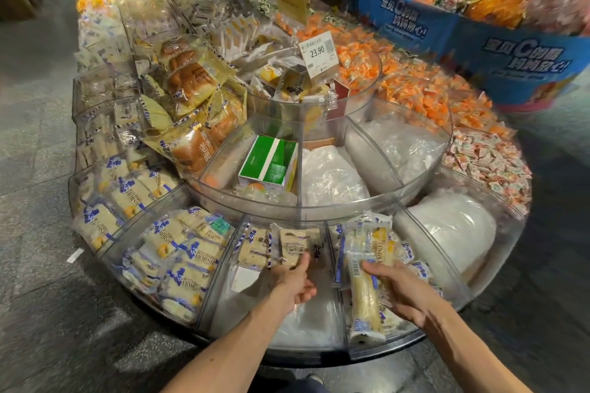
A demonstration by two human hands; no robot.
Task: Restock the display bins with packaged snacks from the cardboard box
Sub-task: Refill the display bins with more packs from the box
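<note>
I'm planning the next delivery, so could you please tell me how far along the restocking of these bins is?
Done: the left front bin looks full of packets. In hand: the right hand grips a long packet; the left hand touches a small packet in the middle bin. Left: that bin is mostly bare, and the far right bin shows only white plastic.

One wide head-worn view, close over the display bins
We looked forward and down from the wearer's head onto their near curve, so close that the left hand and right hand sat low in frame; the floor edged the left side.
</note>
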